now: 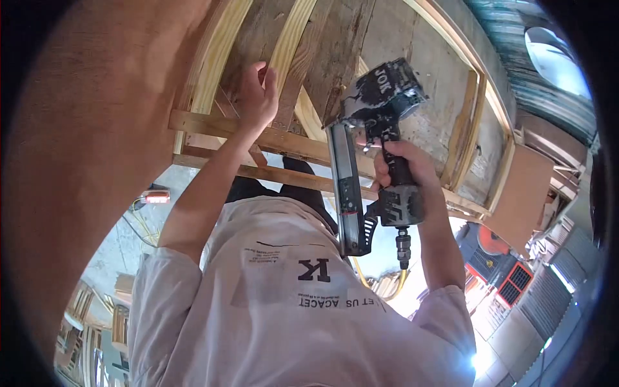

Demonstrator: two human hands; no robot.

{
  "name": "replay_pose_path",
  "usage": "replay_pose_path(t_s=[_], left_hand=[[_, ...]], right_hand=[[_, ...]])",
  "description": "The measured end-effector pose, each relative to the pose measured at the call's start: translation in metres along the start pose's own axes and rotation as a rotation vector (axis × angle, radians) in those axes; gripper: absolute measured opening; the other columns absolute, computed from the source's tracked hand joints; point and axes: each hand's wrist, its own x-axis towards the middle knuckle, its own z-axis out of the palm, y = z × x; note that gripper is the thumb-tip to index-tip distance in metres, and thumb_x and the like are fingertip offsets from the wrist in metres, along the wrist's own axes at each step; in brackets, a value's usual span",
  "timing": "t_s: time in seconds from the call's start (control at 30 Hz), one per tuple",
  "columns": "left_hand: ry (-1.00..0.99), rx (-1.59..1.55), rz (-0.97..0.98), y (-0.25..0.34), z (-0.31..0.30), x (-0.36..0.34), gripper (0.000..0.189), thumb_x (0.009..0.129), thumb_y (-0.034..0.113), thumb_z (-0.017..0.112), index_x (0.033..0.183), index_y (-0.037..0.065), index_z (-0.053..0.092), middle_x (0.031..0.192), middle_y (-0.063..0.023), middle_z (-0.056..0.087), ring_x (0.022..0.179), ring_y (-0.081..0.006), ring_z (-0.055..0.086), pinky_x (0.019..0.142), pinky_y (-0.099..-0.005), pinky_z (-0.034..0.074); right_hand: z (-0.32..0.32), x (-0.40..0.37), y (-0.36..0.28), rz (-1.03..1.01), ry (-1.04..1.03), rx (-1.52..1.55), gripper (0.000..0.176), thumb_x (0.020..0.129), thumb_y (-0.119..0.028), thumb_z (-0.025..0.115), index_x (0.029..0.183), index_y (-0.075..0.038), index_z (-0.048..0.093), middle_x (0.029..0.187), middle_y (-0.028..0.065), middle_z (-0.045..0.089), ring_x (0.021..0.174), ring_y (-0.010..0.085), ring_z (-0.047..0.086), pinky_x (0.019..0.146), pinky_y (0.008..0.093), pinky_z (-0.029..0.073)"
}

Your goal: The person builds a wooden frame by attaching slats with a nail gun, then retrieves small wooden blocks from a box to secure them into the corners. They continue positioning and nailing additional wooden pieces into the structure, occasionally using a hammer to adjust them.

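**Nail gun up at wooden frame, both hands busy**

Landmark = wooden frame [213, 122], the pale-timber structure filling the top of the view, w/ a cross rail along its near edge.

L hand [258, 97]: up against the frame's near side, just above the cross rail. Fingers [265, 72] curled tight round a pale slat [290, 39] that runs away into the frame; thumb side hidden, so can't tell how far it wraps. The forearm runs from the frame back to the white shirt [290, 309].

R hand [403, 164]: to the right of the L hand, in front of the frame's cross rail. It's closed in a full fist round the grip of a black nail gun [380, 103], fingers wrapped all the way round; index finger sits up near the trigger area, can't tell if it's pressing.

Nail gun: its head, scuffed w/ white marks, is tipped in toward the frame's darker boards, nose at or v. close to the wood; the contact point isn't clear. Long metal magazine [345, 187] hangs from the nose back toward the shirt, away from the frame. Air fitting [403, 248] sticks out under the grip, and a yellow hose [358, 271] shows just past it.

Below the frame, far off: concrete floor and stacked wood pieces, blurred.
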Motion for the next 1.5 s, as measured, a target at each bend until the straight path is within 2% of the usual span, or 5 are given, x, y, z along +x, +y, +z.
replay_pose_path(t_s=[0.5,0.57,0.63,0.8,1.5], left_hand=[[0.062,-0.065,0.042,0.012,0.015,-0.006,0.036,0.096,0.031,0.054,0.109,-0.003,0.054,0.095,-0.0174,0.060,0.088,-0.0277,0.060,0.080,-0.0401,0.047],[0.069,-0.073,0.077,0.015,0.014,-0.009,0.036,0.096,0.031,0.053,0.109,-0.003,0.054,0.096,-0.0175,0.061,0.088,-0.0279,0.060,0.079,-0.0400,0.047],[0.077,-0.062,0.101,0.016,0.013,-0.010,0.036,0.096,0.030,0.053,0.108,-0.003,0.055,0.095,-0.0174,0.061,0.087,-0.0279,0.060,0.079,-0.0398,0.047],[0.105,-0.083,0.081,0.017,0.015,-0.012,0.033,0.096,0.029,0.053,0.107,-0.002,0.055,0.090,-0.0165,0.061,0.084,-0.0277,0.060,0.078,-0.0395,0.047],[0.124,-0.076,0.180,0.005,0.014,-0.003,0.036,0.096,0.033,0.051,0.106,-0.001,0.055,0.089,-0.0161,0.060,0.084,-0.0296,0.060,0.077,-0.0414,0.047]], right_hand=[[0.008,0.010,-0.007,0.052,0.042,-0.058,0.037,0.090,-0.034,0.057,0.108,-0.002,0.061,0.064,0.0126,0.062,0.058,0.0216,0.064,0.061,0.0364,0.057],[0.007,0.012,0.007,-0.663,-0.048,-0.316,0.041,0.090,-0.037,0.058,0.106,0.001,0.060,0.066,0.0130,0.063,0.059,0.0242,0.065,0.064,0.0335,0.057],[0.010,0.009,-0.002,-0.636,-0.106,-0.240,0.043,0.089,-0.037,0.058,0.103,0.003,0.060,0.065,0.0118,0.062,0.059,0.0245,0.065,0.063,0.0315,0.057],[0.019,0.000,-0.028,0.003,0.004,-0.155,0.038,0.089,-0.036,0.057,0.095,0.001,0.060,0.059,0.0087,0.058,0.052,0.0228,0.063,0.055,0.0315,0.054],[0.003,0.009,-0.018,0.065,0.177,-0.125,0.038,0.091,-0.037,0.055,0.101,0.000,0.057,0.054,0.0094,0.054,0.046,0.0256,0.061,0.045,0.0363,0.053]])
